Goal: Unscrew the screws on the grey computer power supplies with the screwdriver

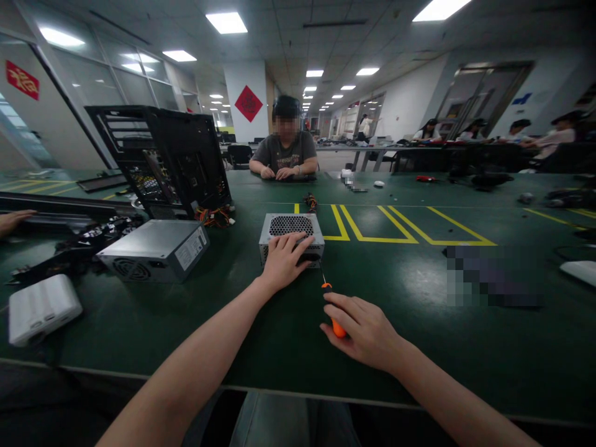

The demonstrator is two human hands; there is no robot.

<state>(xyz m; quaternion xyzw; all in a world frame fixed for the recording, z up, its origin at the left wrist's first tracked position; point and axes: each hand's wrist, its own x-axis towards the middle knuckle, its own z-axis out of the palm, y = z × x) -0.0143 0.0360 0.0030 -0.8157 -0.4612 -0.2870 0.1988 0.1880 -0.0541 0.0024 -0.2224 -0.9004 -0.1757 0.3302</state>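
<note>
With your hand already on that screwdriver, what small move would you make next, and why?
Probably lift the screwdriver tip toward the power supply's near face: the right hand grips its orange handle, its shaft points at the unit, and the left hand steadies the box.

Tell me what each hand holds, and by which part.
Right hand grips the screwdriver by its orange handle. Left hand rests flat on the power supply, gripping nothing.

Perforated grey metal power supply (pixel 292 239) — glossy orange plastic screwdriver handle (pixel 336 323) — smooth green table (pixel 410 347).
</note>
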